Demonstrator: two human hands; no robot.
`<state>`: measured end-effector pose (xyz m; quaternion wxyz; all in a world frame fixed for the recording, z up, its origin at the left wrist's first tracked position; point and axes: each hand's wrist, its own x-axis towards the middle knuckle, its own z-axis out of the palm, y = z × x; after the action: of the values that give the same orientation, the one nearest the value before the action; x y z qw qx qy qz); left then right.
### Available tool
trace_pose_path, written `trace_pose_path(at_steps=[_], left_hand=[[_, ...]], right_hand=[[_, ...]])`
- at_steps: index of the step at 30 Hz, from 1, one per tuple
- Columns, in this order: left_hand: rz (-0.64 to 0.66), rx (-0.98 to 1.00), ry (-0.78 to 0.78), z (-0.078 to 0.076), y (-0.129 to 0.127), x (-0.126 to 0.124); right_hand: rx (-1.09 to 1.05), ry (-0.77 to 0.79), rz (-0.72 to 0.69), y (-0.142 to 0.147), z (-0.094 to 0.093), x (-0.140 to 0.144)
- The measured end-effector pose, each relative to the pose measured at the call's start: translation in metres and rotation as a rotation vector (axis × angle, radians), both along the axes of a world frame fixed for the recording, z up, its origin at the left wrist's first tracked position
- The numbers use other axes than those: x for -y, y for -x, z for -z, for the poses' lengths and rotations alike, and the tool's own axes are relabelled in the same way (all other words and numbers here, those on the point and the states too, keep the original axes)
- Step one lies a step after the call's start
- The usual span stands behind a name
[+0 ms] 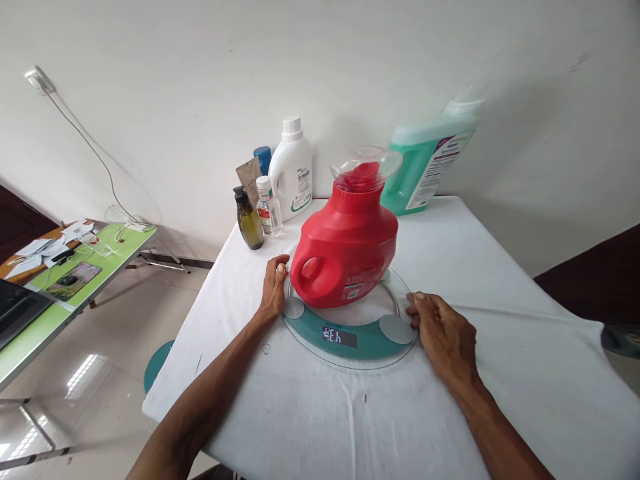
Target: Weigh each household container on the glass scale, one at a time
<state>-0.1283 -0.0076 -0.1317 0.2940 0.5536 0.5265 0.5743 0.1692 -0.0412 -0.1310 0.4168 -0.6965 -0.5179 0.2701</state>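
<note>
I saw a round glass scale [350,337] lying flat on the white cloth of the table [500,280], with a red detergent jug [345,247] standing on its platform. The jug stood upright, its handle toward my left and a clear cap [367,163] on top. A lit display [339,337] showed on the teal band at the near side of the scale; its digits read upside down from my view.

My left hand [274,288] rested on the cloth at the left rim of the scale — fingers loosely curled, touching the glass edge, closed on nothing. It lay just beside the jug's handle, and I could not tell whether it touched the jug. My right hand [443,333] rested at the right rim, fingers drawn together and bent, their tips on the glass edge near a round metal pad [395,328]; it gripped nothing either.

Behind the jug, against the wall, stood a tilted green jug [430,167] with a white label, partly blurred. To its left was a cluster — a white bottle [291,170], a blue cap [263,159], a tan tube [249,179], a small clear bottle [269,208] and a dark olive pump bottle [249,220].

Well apart, at my far left, a green table [75,293] carried papers and a cable that ran up the wall.
</note>
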Motion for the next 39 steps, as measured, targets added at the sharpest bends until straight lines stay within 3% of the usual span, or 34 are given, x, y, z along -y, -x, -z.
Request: trace_pose_path(at_steps=[23,39], left_hand=[[-0.022,-0.033,0.009,-0.0045,-0.0011,0.0002],[-0.032,-0.076,0.005,-0.0034,-0.0009,-0.0003]], right_hand=[[0.000,0.033,-0.016,0.0026,-0.0085,0.0014],[0.013,0.038,-0.014,0.0010,-0.0028,-0.0014]])
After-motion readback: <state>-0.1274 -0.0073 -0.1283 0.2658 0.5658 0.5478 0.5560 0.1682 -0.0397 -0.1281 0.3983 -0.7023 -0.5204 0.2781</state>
